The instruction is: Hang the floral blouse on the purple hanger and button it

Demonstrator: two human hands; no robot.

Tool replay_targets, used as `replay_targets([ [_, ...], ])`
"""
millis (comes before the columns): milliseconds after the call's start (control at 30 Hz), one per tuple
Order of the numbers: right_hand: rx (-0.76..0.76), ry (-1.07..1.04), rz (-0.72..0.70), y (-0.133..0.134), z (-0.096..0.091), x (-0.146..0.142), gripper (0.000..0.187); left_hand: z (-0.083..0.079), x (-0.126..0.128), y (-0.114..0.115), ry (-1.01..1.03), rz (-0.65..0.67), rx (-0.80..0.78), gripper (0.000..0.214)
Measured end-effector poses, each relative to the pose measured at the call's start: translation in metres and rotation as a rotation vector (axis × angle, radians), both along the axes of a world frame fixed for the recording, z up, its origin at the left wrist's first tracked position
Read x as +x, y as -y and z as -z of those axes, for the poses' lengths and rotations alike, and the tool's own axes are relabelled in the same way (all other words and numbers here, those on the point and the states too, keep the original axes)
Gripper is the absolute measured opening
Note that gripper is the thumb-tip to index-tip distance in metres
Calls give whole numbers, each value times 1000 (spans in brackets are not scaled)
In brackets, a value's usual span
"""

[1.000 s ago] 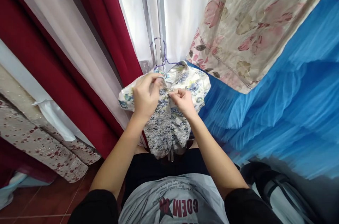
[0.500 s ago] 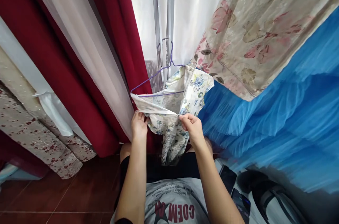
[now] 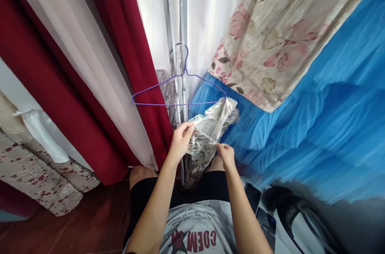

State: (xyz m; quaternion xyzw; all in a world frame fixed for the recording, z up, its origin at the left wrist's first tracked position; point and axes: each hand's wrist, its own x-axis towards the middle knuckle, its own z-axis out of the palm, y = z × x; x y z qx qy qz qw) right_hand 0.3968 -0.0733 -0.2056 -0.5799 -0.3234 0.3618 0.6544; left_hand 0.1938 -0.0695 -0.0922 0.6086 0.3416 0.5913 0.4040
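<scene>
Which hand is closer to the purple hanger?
Left. The left hand is just under the hanger, below its bottom wire, pinching the flowery cloth. The right hand holds the cloth lower down, below the hanger's right end.

head camera looks forward and down, close over the hands and lap.

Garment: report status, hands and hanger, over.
Status: left hand and right hand shut on garment. It hangs bunched below hanger, one corner at its right end. Close behind, blue curtain.
</scene>
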Motion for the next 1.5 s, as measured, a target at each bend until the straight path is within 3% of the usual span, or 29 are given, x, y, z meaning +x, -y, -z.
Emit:
replay_targets([
  [100, 33, 57, -56, 9, -14, 0, 29, -8, 17, 5, -181, 55, 123, 23],
  [167, 83, 90, -319, 18, -37, -4, 33, -11, 26, 11, -240, 96, 156, 24],
  [267, 105, 83, -866, 33, -73, -15, 32, -17, 31, 19, -340, 97, 170, 24],
  [333, 80, 18, -1064, 41, -89, -25, 29, -21, 28, 21, -462, 32, 183, 21],
  [400, 51, -79, -1136, 47, -96, -34, 26, -23, 20, 19, -552, 26, 164, 21],
  [467, 13, -199, -1122, 48, -98, -39, 25, -18, 6, 16, -537, 164, 76, 27],
  [567, -17, -385, -981, 44, -102, -36, 28, 0, -21, 16, -434, 446, -113, 41],
  [667, -27, -445, -813, 35, -114, -21, 29, 23, -50, 24, -544, 617, -312, 46],
  [733, -32, -369, -786, 28, -130, -7, 29, 35, -71, 28, -748, 632, -377, 49],
  [833, 16, -115, -857, 13, -159, 12, 29, 37, -108, 23, -1052, 408, -240, 48],
  [933, 88, 233, -929, -13, -187, 24, 31, 18, -146, 8, -1269, 129, -26, 43],
  [1033, 82, 447, -997, -49, -202, 29, 39, -14, -173, -6, -1369, 6, 70, 43],
  [1133, 106, 569, -998, -83, -204, 28, 47, -48, -187, -17, -1405, -51, 148, 46],
  [1300, 272, 879, -808, -117, -198, 19, 73, -86, -204, -43, -1375, -199, 254, 45],
  [1367, 277, 979, -765, -123, -195, 14, 69, -96, -211, -55, -1357, -223, 223, 44],
  [1500, 286, 1108, -702, -127, -188, 8, 38, -114, -211, -67, -1343, -243, 245, 42],
])
